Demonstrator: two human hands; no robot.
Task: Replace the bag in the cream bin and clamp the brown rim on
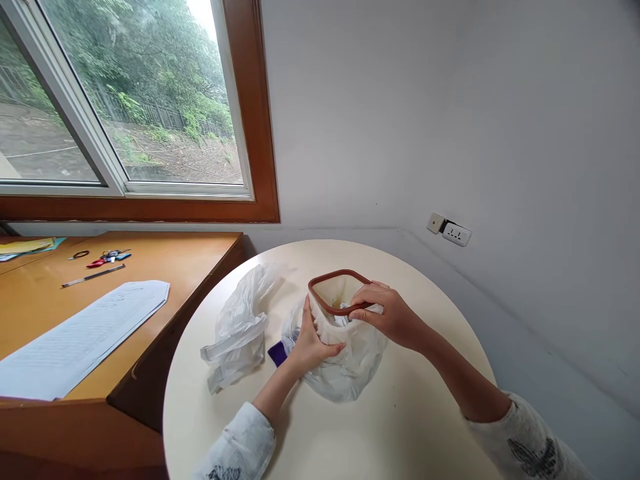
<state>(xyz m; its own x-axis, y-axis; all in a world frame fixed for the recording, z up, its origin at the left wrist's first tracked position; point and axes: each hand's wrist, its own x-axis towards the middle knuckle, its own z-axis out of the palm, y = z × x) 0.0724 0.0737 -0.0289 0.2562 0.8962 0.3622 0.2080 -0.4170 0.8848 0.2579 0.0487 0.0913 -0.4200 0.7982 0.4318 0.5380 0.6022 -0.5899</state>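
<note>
Centrally, on the round counter (405, 427), stands a small wastebasket (333, 291) with a brown rim (327, 275); a translucent plastic bag (345, 377) surrounds its outside. Mouth faces up; height axis looks roughly upright. Rim reads as a rounded quadrilateral, one corner pointing left; which side is longer cannot be told.

Right hand (390, 315) pinches the near-right rim between thumb and fingers, presumably because the rim offers the firmest hold. Left hand (311, 347) is spread against the bag-covered near-left side, thumb apart, likely bracing it; whether it grips any film is unclear.

Just left: flat purple item (277, 353), partly hidden by the bag. Further left, a crumpled loose plastic bag (241, 327), apparently set aside to leave working room. Beyond, a wooden counter (200, 257) with paper sheets (95, 340) and a pen (93, 275).
</note>
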